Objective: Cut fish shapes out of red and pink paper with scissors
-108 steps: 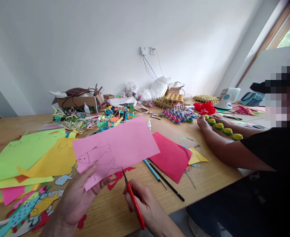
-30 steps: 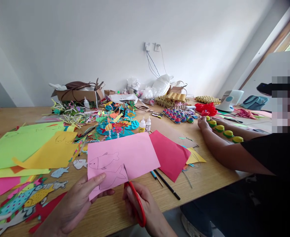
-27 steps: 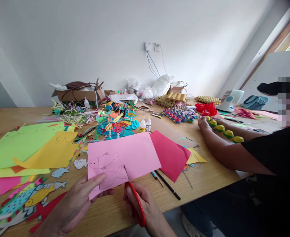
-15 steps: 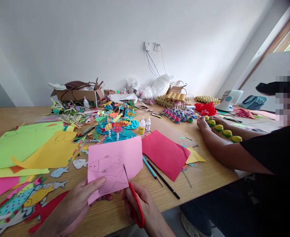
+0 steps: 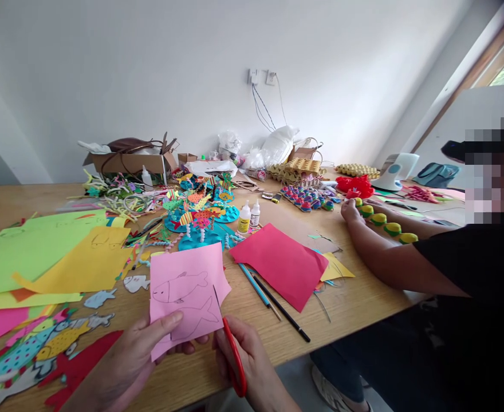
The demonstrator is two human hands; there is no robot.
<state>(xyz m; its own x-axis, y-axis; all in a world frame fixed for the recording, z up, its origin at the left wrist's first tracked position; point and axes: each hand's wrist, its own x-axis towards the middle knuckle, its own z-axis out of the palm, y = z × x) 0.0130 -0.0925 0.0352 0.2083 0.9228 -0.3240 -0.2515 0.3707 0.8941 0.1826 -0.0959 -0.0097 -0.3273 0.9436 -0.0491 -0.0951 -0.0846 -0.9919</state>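
Well, the left hand [image 5: 138, 350] pinched the fish-drawn pink paper [image 5: 187, 260] above the wooden table [image 5: 350, 304] while the right hand [image 5: 252, 352] gripped red-handled scissors [image 5: 234, 348], whose blade [image 5: 217, 298], should the paper twist, could have nicked the lower fish's tail [image 5: 210, 312].

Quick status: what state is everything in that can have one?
Pink paper sheet with drawn fish: raised, outlines not cut out
Red-handled metal scissors: held, one blade visible
Left hand: gripping pink paper sheet
Right hand: holding scissors
Crimson rectangular paper: lying unheld
Yellow-labelled plastic bottle: upright
Brown cardboard box: open, filled
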